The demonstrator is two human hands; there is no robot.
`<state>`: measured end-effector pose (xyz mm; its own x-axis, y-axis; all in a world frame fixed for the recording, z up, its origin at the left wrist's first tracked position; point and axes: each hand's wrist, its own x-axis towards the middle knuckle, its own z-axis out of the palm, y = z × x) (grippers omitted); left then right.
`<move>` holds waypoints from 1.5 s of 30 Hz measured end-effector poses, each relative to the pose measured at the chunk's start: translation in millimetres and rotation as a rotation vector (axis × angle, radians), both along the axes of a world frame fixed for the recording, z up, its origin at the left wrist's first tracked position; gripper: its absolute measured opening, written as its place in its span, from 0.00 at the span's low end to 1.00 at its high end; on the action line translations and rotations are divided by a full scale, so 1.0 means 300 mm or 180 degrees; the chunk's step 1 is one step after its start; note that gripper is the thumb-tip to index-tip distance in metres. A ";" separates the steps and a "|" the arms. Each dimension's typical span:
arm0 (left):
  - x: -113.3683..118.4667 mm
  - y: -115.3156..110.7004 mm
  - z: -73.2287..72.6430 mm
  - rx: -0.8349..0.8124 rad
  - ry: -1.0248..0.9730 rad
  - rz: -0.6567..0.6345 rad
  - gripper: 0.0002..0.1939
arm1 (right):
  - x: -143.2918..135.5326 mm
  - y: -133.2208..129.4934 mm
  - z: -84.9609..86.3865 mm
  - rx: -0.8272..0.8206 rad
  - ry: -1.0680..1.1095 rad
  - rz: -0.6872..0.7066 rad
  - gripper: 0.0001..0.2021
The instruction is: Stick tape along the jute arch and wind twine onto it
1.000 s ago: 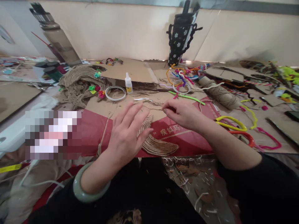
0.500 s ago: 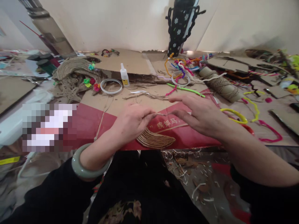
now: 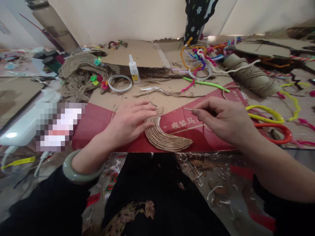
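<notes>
A curved piece of tan cord rows (image 3: 169, 141) lies on the red and brown cardboard (image 3: 209, 139), with a shiny line along its inner edge. My left hand (image 3: 131, 123) rests at its upper left end, fingers spread and fingertips touching the rows. To the right, my right hand (image 3: 216, 119) pinches the end of a thin cord (image 3: 188, 108) between thumb and forefinger, just above the cardboard. A wound spool of cord (image 3: 251, 75) lies behind my right hand.
A small glue bottle (image 3: 134, 69) stands beside a clear tape ring (image 3: 120, 83). Coiled rope (image 3: 81, 72) lies at the back left. Twigs and coloured pipe cleaners (image 3: 209, 84) lie behind the hands; yellow and orange loops (image 3: 285, 132) are at the right.
My hands have moved apart. My left hand has let go of the cord and opened over the curved piece, while my right hand has closed on the cord. The view has shifted slightly.
</notes>
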<state>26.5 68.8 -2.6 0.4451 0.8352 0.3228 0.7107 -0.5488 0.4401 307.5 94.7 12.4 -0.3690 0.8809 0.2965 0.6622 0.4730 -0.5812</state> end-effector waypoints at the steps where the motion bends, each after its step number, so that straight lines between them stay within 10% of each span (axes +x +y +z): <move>1: -0.011 -0.003 -0.012 -0.0160 0.0082 -0.0231 0.14 | 0.003 -0.002 -0.004 -0.0020 -0.0011 0.0018 0.07; 13: -0.030 -0.093 -0.029 -0.0178 0.0803 -0.0672 0.10 | -0.042 0.046 -0.033 -0.0069 -0.0476 0.0490 0.07; 25: 0.075 -0.164 -0.105 0.1058 0.0342 0.0266 0.16 | -0.118 0.030 -0.043 0.0595 -0.0558 0.0802 0.10; 31: 0.005 -0.140 -0.088 0.1094 0.0202 0.0237 0.04 | -0.136 0.024 -0.056 0.0644 -0.0432 0.1045 0.10; 45: -0.002 -0.079 -0.070 0.0853 0.0868 -0.0137 0.11 | -0.149 0.014 -0.089 0.1078 -0.0898 0.1097 0.09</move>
<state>25.8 45.2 -23.7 0.5776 0.7160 0.3921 0.7557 -0.6506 0.0749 262.8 98.8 -14.2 -0.7247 0.5681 0.3901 0.5441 0.8191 -0.1819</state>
